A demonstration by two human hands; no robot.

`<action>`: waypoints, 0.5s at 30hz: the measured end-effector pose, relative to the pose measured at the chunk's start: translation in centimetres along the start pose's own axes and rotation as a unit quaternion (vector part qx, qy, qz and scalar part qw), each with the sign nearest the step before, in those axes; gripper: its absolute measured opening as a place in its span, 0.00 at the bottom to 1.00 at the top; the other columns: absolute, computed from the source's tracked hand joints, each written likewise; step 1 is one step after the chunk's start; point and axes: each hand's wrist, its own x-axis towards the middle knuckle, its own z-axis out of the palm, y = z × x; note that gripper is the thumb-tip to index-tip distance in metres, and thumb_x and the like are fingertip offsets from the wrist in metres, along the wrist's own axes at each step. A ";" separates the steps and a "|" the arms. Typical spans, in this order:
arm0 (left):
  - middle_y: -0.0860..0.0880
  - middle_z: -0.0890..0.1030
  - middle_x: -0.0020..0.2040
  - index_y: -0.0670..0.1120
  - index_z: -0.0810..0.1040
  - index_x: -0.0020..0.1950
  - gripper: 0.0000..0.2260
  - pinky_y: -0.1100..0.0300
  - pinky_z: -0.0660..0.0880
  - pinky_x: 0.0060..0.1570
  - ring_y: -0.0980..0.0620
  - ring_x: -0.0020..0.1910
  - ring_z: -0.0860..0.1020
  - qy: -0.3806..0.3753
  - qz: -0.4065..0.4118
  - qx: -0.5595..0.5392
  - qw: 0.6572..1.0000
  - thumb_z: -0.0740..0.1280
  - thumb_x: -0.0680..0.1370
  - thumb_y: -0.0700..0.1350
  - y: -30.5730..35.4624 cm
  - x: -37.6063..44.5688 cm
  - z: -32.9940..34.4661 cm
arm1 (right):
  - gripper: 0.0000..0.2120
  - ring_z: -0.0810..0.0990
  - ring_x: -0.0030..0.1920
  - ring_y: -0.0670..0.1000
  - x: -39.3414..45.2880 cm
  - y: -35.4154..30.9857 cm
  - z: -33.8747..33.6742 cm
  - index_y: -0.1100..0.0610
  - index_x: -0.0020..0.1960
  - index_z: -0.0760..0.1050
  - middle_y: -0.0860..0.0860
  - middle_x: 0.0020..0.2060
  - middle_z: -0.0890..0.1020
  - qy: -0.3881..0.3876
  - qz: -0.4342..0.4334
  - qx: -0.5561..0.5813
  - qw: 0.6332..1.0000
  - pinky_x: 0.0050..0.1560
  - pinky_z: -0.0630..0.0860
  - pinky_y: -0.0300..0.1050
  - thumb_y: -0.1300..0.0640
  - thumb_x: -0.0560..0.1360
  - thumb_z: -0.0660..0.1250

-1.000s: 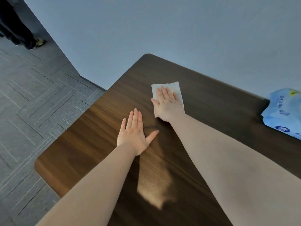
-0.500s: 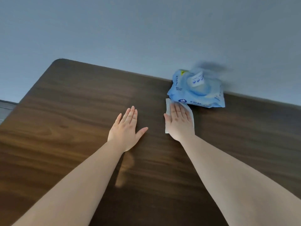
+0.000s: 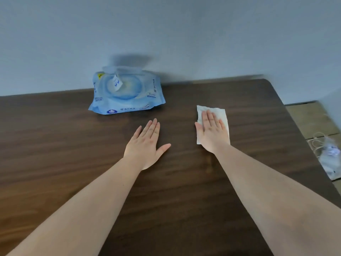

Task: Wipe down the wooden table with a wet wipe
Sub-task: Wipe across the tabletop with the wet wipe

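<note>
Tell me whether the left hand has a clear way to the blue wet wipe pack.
Probably yes. The left hand lies flat on the wooden table, and only bare wood lies between its fingertips and the wet wipe pack just beyond.

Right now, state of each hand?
Left hand: open, flat on the wooden table, holding nothing.
Right hand: open, fingers together, pressing the wet wipe flat on the table.

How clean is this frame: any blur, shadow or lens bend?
Head view: wipes pack soft with motion blur, casting a smeared shadow on the wall; table edge bows from the wide lens; both hands fairly sharp; lighting dim and even, no glare.
</note>
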 end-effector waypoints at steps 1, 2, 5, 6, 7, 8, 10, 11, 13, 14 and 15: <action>0.51 0.39 0.78 0.47 0.39 0.77 0.35 0.56 0.38 0.72 0.55 0.76 0.39 -0.002 0.009 0.002 1.000 0.43 0.77 0.66 1.3 0.8 0.1 | 0.29 0.40 0.77 0.48 0.1 1.6 -0.2 0.53 0.77 0.38 0.50 0.78 0.42 0.001 0.011 0.005 1.000 0.74 0.37 0.46 0.42 0.80 0.36; 0.51 0.39 0.78 0.47 0.38 0.77 0.35 0.55 0.39 0.73 0.55 0.76 0.38 -0.007 0.016 0.004 1.000 0.43 0.77 0.66 2.6 1.5 0.2 | 0.28 0.40 0.77 0.48 0.1 3.1 -0.4 0.53 0.77 0.38 0.49 0.78 0.42 0.001 0.022 0.010 1.000 0.74 0.37 0.47 0.42 0.81 0.37; 0.50 0.37 0.78 0.46 0.37 0.76 0.38 0.52 0.40 0.74 0.54 0.76 0.37 -0.035 0.035 0.023 0.998 0.42 0.76 0.68 5.8 3.5 0.6 | 0.28 0.40 0.77 0.47 0.2 7.4 -0.9 0.53 0.77 0.39 0.49 0.78 0.42 0.001 0.064 0.023 0.998 0.74 0.37 0.47 0.43 0.80 0.37; 0.49 0.37 0.77 0.46 0.36 0.76 0.39 0.51 0.39 0.74 0.53 0.75 0.37 -0.048 0.032 0.030 0.998 0.42 0.75 0.69 6.6 4.0 0.8 | 0.28 0.40 0.77 0.47 0.2 8.7 -1.0 0.53 0.77 0.39 0.49 0.78 0.42 0.003 0.077 0.025 0.997 0.75 0.37 0.48 0.42 0.80 0.37; 0.49 0.36 0.77 0.46 0.36 0.76 0.40 0.50 0.38 0.73 0.52 0.75 0.36 -0.059 0.024 0.038 0.997 0.42 0.74 0.70 7.3 4.4 1.0 | 0.28 0.41 0.77 0.48 0.2 10.2 -1.1 0.53 0.77 0.39 0.50 0.78 0.43 0.006 0.089 0.025 0.996 0.75 0.38 0.48 0.42 0.80 0.37; 0.49 0.35 0.77 0.46 0.35 0.76 0.41 0.49 0.37 0.73 0.52 0.75 0.35 -0.064 0.013 0.046 0.997 0.41 0.73 0.71 7.6 4.6 1.1 | 0.29 0.41 0.77 0.48 0.2 11.5 -1.2 0.53 0.77 0.39 0.50 0.78 0.43 0.006 0.098 0.027 0.995 0.75 0.38 0.49 0.42 0.80 0.37; 0.49 0.34 0.77 0.46 0.33 0.75 0.42 0.48 0.36 0.73 0.52 0.75 0.33 -0.070 -0.002 0.057 0.996 0.40 0.72 0.72 7.7 4.8 1.3 | 0.29 0.41 0.77 0.49 0.2 13.8 -1.5 0.52 0.77 0.38 0.50 0.78 0.42 0.002 0.115 0.031 0.993 0.75 0.38 0.49 0.41 0.80 0.37; 0.49 0.33 0.77 0.46 0.33 0.75 0.42 0.48 0.35 0.72 0.52 0.75 0.33 -0.072 -0.005 0.060 0.996 0.40 0.71 0.72 7.7 4.8 1.3 | 0.29 0.40 0.77 0.49 0.1 14.9 -1.7 0.52 0.77 0.38 0.50 0.78 0.42 0.000 0.121 0.031 0.992 0.75 0.38 0.49 0.41 0.80 0.37; 0.49 0.34 0.77 0.47 0.33 0.75 0.43 0.49 0.35 0.72 0.51 0.75 0.34 -0.070 -0.004 0.062 0.996 0.39 0.70 0.73 7.7 4.9 1.3 | 0.29 0.40 0.77 0.50 0.0 16.6 -2.0 0.52 0.77 0.38 0.50 0.78 0.42 -0.002 0.129 0.033 0.991 0.75 0.38 0.49 0.41 0.80 0.37; 0.48 0.34 0.77 0.47 0.34 0.75 0.43 0.49 0.36 0.72 0.51 0.75 0.34 -0.069 -0.004 0.063 0.996 0.38 0.70 0.73 7.8 4.9 1.3 | 0.29 0.40 0.77 0.50 -0.1 17.2 -2.0 0.53 0.77 0.38 0.50 0.78 0.41 -0.003 0.130 0.032 0.991 0.75 0.38 0.49 0.41 0.80 0.37; 0.48 0.34 0.77 0.47 0.34 0.75 0.43 0.49 0.36 0.72 0.51 0.75 0.34 -0.068 -0.005 0.064 0.996 0.38 0.70 0.73 7.8 4.9 1.4 | 0.29 0.40 0.77 0.50 -0.1 17.5 -2.0 0.52 0.77 0.38 0.50 0.78 0.41 -0.005 0.131 0.030 0.991 0.75 0.38 0.49 0.41 0.80 0.37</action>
